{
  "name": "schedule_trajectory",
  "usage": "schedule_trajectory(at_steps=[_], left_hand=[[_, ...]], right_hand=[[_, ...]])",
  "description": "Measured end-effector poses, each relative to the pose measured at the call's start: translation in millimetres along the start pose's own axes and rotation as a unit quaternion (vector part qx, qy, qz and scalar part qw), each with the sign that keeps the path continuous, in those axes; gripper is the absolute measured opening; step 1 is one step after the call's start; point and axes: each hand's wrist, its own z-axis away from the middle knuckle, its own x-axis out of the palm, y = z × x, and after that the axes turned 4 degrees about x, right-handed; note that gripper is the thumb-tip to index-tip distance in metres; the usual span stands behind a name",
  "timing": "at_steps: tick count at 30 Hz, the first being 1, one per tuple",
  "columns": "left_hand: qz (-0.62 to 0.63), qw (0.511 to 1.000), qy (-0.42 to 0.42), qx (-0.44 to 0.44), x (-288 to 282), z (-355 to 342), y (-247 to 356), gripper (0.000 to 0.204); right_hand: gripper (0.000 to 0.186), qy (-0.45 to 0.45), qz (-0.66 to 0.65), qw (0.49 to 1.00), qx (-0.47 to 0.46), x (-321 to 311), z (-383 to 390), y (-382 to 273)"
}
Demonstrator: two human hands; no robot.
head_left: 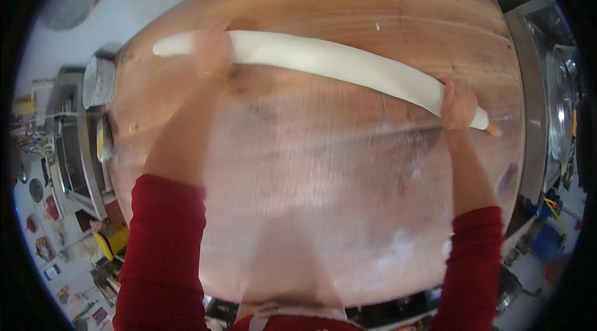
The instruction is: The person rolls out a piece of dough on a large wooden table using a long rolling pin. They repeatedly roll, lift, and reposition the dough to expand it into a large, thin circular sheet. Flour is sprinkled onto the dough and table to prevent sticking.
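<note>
1. Eleven o'clock: left hand over dough roll, too blurred to tell its grip; uneven pressure could thin it.
2. Ten to three: the roll crosses the wooden table.
3. Past two: right hand grasps it beside stick tip; a skewed push might crease it.

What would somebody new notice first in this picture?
Probably the long white roll, like dough, curving across the far part of the wooden board. The left hand is on its left part, the right hand near its right end. Red sleeves stand out lower down.
</note>
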Motion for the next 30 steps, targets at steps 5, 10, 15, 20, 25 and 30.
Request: schedule_trajectory(at_steps=[5, 10, 15, 20, 25, 30], left_hand=[[-0.006, 0.996, -0.084, -0.011, 63, -133, -12, 0.04], [-0.118, 0.975, -0.013, 0.186, 104, -152, -30, 0.042], [-0.097, 0.943, -0.305, 0.09, 28, -104, -5, 0.043], [-0.113, 0.861, -0.484, 0.108, -78, -73, 64, 0.029], [0.035, 0.846, -0.461, 0.265, -74, 103, 222, 0.027], [0.224, 0.912, -0.327, 0.103, -181, 277, 208, 0.038]], right_hand=[[0.056, -0.029, 0.012, 0.993, 0.114, 2, -152, 15], [0.064, -0.011, -0.258, 0.963, 0.075, 54, -154, 52], [0.063, -0.109, -0.095, 0.987, 0.073, -20, -61, -15], [0.056, -0.322, -0.088, 0.939, 0.084, -123, 24, -46], [0.063, -0.22, -0.109, 0.968, -0.056, -122, 176, -46], [0.076, -0.207, -0.186, 0.96, 0.004, -128, 364, -28]])
